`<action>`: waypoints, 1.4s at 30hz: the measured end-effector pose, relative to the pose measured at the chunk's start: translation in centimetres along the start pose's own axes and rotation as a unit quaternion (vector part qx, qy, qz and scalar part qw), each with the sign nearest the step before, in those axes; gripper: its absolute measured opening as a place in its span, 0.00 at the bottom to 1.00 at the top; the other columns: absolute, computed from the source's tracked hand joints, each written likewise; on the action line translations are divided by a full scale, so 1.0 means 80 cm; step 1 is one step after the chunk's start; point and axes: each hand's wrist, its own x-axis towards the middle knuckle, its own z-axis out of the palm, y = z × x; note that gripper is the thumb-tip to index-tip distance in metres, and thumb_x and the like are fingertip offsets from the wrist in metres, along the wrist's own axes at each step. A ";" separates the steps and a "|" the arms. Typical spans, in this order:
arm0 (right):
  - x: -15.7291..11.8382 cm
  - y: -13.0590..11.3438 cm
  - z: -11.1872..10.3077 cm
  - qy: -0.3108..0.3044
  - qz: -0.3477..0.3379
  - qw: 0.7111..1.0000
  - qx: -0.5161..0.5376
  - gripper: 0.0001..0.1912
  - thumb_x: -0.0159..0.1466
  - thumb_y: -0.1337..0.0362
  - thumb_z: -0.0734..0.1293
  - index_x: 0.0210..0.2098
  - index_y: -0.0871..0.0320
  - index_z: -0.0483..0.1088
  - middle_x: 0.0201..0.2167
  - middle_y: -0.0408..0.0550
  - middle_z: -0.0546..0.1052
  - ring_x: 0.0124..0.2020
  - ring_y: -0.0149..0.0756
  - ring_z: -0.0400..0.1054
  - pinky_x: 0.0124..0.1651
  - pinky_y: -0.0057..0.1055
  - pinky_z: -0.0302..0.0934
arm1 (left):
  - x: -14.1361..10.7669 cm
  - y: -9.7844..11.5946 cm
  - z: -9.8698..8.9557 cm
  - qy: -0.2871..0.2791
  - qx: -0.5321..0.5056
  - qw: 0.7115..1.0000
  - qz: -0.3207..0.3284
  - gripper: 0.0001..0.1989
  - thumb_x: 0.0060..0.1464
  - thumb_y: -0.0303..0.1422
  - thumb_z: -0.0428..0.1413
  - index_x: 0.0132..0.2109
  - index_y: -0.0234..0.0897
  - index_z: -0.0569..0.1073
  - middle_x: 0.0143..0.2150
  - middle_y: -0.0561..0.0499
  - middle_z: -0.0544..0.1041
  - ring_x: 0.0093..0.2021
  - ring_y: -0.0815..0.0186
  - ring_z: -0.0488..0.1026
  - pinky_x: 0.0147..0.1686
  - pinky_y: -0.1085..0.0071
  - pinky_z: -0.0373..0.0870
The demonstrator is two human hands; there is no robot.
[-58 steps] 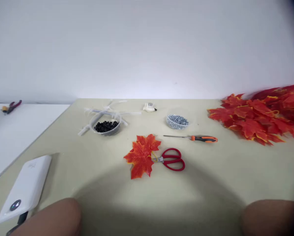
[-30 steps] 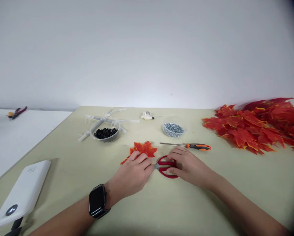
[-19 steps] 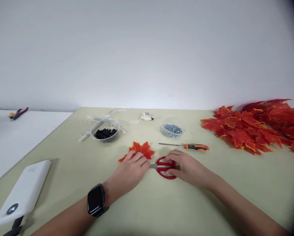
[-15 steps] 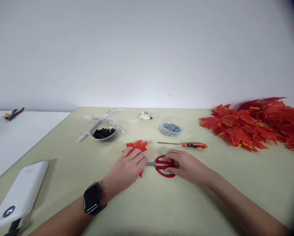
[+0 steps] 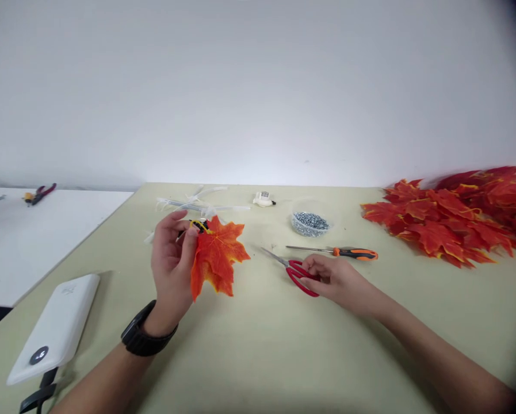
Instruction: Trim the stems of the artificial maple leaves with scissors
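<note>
Pinched between the thumb and fingers of my left hand (image 5: 174,250) is an orange-red artificial maple leaf (image 5: 221,253), held up by its yellow stem. Behind that hand, the bowl of black pieces (image 5: 201,225) is mostly hidden. My right hand (image 5: 333,279) grips the red handles of a pair of scissors (image 5: 298,273); the blades point left and away, apart from the leaf. Just beyond the scissors lies a screwdriver (image 5: 352,253) with an orange and black handle.
A pile of red maple leaves (image 5: 439,224) lies at the right. Farther back are a clear bowl of small silvery pieces (image 5: 310,224), a small white device (image 5: 263,199) and white plastic strips (image 5: 192,204). A white power bank (image 5: 59,322) sits at left; pliers (image 5: 42,194) lie on the white surface.
My left hand has lifted the maple leaf off the table and turned, moving left and toward the black pieces. The scissors have shifted right in my right hand, their blades now clear of the leaf.
</note>
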 end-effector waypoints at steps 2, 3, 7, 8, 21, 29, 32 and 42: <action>0.002 -0.001 -0.002 0.032 0.012 0.997 0.074 0.17 0.67 0.48 0.70 0.43 0.55 0.72 0.31 0.43 0.72 0.30 0.32 0.62 0.32 0.29 0.56 | -0.002 -0.004 -0.001 -0.031 -0.060 0.995 -0.069 0.17 0.59 0.35 0.65 0.54 0.43 0.76 0.41 0.52 0.70 0.35 0.71 0.70 0.35 0.77 0.72; 0.003 -0.002 -0.002 0.046 0.024 0.993 0.106 0.19 0.66 0.47 0.70 0.45 0.55 0.73 0.32 0.43 0.72 0.29 0.30 0.60 0.30 0.29 0.54 | -0.003 -0.006 -0.002 -0.050 -0.086 0.990 -0.101 0.18 0.57 0.35 0.66 0.53 0.42 0.76 0.41 0.52 0.70 0.34 0.71 0.69 0.33 0.76 0.71; 0.001 -0.008 0.003 0.049 0.085 0.967 0.236 0.22 0.61 0.49 0.75 0.48 0.56 0.77 0.37 0.46 0.74 0.23 0.24 0.50 0.26 0.29 0.45 | -0.011 -0.014 0.001 -0.109 -0.139 0.960 -0.217 0.15 0.51 0.34 0.69 0.44 0.40 0.76 0.37 0.54 0.71 0.29 0.72 0.67 0.28 0.77 0.67; 0.000 -0.009 0.007 0.036 0.093 0.959 0.265 0.22 0.59 0.50 0.76 0.47 0.56 0.77 0.38 0.46 0.75 0.22 0.23 0.49 0.26 0.29 0.45 | -0.013 -0.016 0.004 -0.119 -0.135 0.954 -0.241 0.12 0.52 0.34 0.68 0.42 0.39 0.75 0.35 0.54 0.71 0.30 0.72 0.68 0.28 0.77 0.67; 0.004 -0.009 0.031 0.064 0.038 0.960 0.272 0.23 0.55 0.49 0.80 0.36 0.55 0.68 0.24 0.38 0.67 0.21 0.27 0.54 0.27 0.29 0.48 | -0.051 -0.045 0.029 -0.268 -0.011 0.915 -0.300 0.07 0.58 0.35 0.62 0.40 0.36 0.76 0.34 0.51 0.75 0.34 0.69 0.70 0.35 0.73 0.66; 0.005 -0.001 0.039 0.078 0.025 0.965 0.250 0.21 0.57 0.51 0.79 0.36 0.55 0.69 0.24 0.37 0.66 0.24 0.28 0.55 0.31 0.30 0.51 | -0.054 -0.044 0.027 -0.252 -0.106 0.879 -0.391 0.11 0.61 0.40 0.62 0.42 0.38 0.72 0.43 0.50 0.77 0.39 0.69 0.75 0.34 0.76 0.68; 0.005 -0.001 0.039 0.077 0.021 0.966 0.246 0.20 0.57 0.52 0.79 0.36 0.55 0.69 0.26 0.37 0.67 0.26 0.28 0.56 0.32 0.29 0.51 | -0.054 -0.046 0.026 -0.264 -0.104 0.878 -0.385 0.13 0.60 0.39 0.64 0.46 0.39 0.72 0.49 0.48 0.77 0.46 0.65 0.77 0.46 0.71 0.73; -0.003 -0.012 0.042 0.082 0.018 0.965 0.250 0.19 0.59 0.52 0.79 0.37 0.55 0.70 0.29 0.39 0.68 0.30 0.29 0.59 0.34 0.29 0.55 | -0.055 -0.041 0.026 -0.370 -0.062 0.852 -0.366 0.21 0.59 0.39 0.66 0.57 0.40 0.74 0.54 0.43 0.79 0.47 0.62 0.78 0.47 0.68 0.73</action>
